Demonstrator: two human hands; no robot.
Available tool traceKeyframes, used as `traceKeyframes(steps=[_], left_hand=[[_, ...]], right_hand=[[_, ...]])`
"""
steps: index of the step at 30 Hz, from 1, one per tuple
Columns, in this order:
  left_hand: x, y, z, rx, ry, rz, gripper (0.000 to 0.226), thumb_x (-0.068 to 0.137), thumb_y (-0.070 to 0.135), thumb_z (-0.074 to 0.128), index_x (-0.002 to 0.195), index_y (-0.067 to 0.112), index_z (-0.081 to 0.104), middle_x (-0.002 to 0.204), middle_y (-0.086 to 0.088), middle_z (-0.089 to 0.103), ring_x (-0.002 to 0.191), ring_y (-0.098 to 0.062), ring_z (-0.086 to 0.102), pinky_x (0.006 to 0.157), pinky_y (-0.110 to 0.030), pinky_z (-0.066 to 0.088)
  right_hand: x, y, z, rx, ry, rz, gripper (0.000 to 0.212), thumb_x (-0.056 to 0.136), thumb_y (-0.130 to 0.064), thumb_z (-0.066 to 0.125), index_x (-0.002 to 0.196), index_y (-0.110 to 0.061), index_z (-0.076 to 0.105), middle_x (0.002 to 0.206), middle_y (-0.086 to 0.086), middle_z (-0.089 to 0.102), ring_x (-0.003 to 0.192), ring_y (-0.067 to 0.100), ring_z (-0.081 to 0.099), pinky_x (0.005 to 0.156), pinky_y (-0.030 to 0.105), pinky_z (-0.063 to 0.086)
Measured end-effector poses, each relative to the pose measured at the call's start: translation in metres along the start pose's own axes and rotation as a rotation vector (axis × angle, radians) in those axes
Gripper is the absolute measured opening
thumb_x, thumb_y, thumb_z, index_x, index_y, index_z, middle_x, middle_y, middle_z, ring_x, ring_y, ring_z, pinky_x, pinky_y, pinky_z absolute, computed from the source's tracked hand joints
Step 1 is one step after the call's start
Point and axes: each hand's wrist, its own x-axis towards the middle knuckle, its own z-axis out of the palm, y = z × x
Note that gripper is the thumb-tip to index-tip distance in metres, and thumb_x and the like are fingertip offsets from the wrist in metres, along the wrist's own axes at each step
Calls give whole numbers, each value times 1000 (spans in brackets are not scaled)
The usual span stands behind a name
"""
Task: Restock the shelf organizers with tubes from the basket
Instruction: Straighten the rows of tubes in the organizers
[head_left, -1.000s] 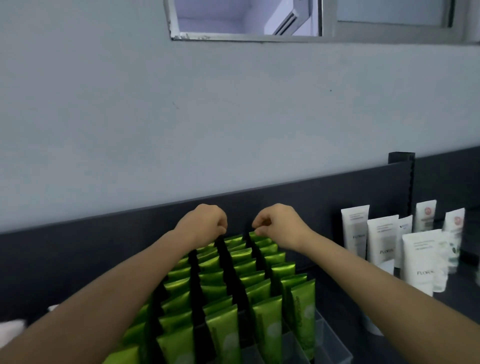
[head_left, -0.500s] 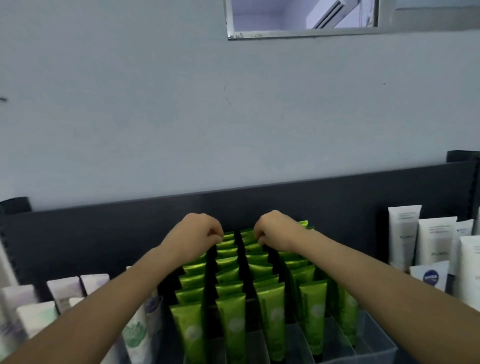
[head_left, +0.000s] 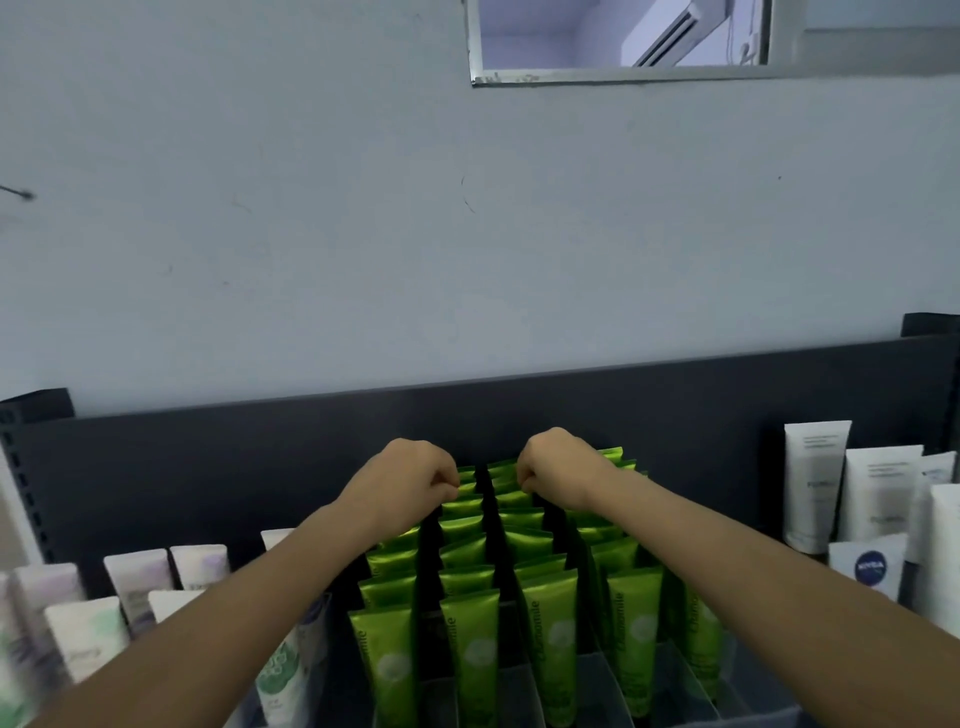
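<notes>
Change: both hands are staying at the far end of the green rows, almost where they were half a second ago; the pale tubes on the left, out of view a second ago, are showing now.
Pale tubes (head_left: 85, 631): standing on the left of the shelf (head_left: 208, 467), beside the green rows.
Left hand (head_left: 410, 478): hovering with fingers curled together, tips touching the far crimped tops; whether it is pinching one I cannot tell.
Green tubes (head_left: 470, 639): standing cap down and crimp up, glossy, filling several rows running near to far inside the clear organizer (head_left: 670, 686).
Right hand (head_left: 558, 467): mirroring the left, fingers curled over the far tops; its grip is likewise unclear.
White tubes (head_left: 815, 483): standing far right, with a Nivea box (head_left: 867, 566) in front.
</notes>
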Motion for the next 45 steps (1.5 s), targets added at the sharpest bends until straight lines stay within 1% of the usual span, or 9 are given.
traceKeyframes(steps=[13, 17, 20, 24, 27, 34, 37, 40, 45], left_hand=[[1, 9, 2, -22, -36, 22, 15, 90, 26, 62, 100, 21, 71, 100, 7, 68, 87, -6, 62, 83, -30, 54], [-2, 8, 1, -18, -40, 30, 17, 90, 26, 62, 103, 20, 71, 102, 8, 67, 89, -5, 62, 83, -26, 53], [-5, 3, -1, -19, -31, 19, 17, 89, 26, 63, 103, 20, 71, 101, 8, 67, 89, -5, 61, 83, -25, 53], [-6, 1, 2, 5, -55, 11, 20, 88, 27, 65, 105, 19, 70, 103, 4, 68, 91, -9, 62, 84, -30, 53], [-7, 5, 4, 2, -42, 16, 20, 88, 27, 64, 105, 18, 71, 103, 4, 69, 92, -10, 63, 85, -32, 53], [-13, 9, -1, -8, 9, 30, 16, 90, 27, 61, 100, 22, 72, 99, 7, 69, 89, -8, 63, 84, -34, 53], [-19, 13, -7, -29, 23, 56, 15, 90, 29, 61, 97, 22, 73, 95, 9, 70, 85, -5, 62, 83, -31, 54], [-26, 20, -13, -51, -44, 88, 19, 88, 35, 63, 98, 22, 73, 94, 11, 70, 83, -1, 61, 81, -24, 52], [-29, 25, -10, 60, -195, 82, 28, 85, 32, 67, 109, 18, 70, 104, 5, 69, 92, -7, 62, 81, -20, 48]], right_hand=[[-2, -2, -1, -23, -6, 7, 17, 87, -11, 57, 92, -13, 74, 96, 8, 70, 85, 26, 66, 78, 40, 57], [-12, -5, -13, 32, 38, -39, 19, 88, -24, 62, 100, -13, 71, 102, 5, 69, 93, 21, 63, 84, 38, 54], [-29, -7, -29, 99, 75, -97, 20, 87, -30, 64, 98, -15, 72, 99, -1, 69, 93, 14, 62, 84, 32, 52], [-43, -9, -29, 40, -67, -155, 20, 85, -24, 68, 101, -13, 72, 102, 1, 70, 94, 15, 63, 85, 28, 51], [-44, -9, -23, 39, -68, -144, 21, 85, -17, 67, 104, -10, 72, 106, 5, 70, 99, 19, 64, 89, 33, 51], [-42, -6, -19, 48, -29, -152, 21, 86, -15, 66, 106, -12, 72, 109, 4, 70, 101, 18, 64, 92, 35, 52], [-44, -6, -19, 28, -10, -159, 22, 87, -19, 64, 108, -14, 71, 109, 3, 70, 100, 19, 64, 90, 37, 53], [-53, -8, -27, 45, 58, -173, 22, 88, -30, 64, 104, -16, 71, 101, 0, 70, 93, 16, 64, 83, 35, 54], [-68, -20, -30, 27, -62, -236, 23, 86, -30, 66, 103, -15, 72, 97, -1, 70, 79, 6, 56, 72, 21, 45]])
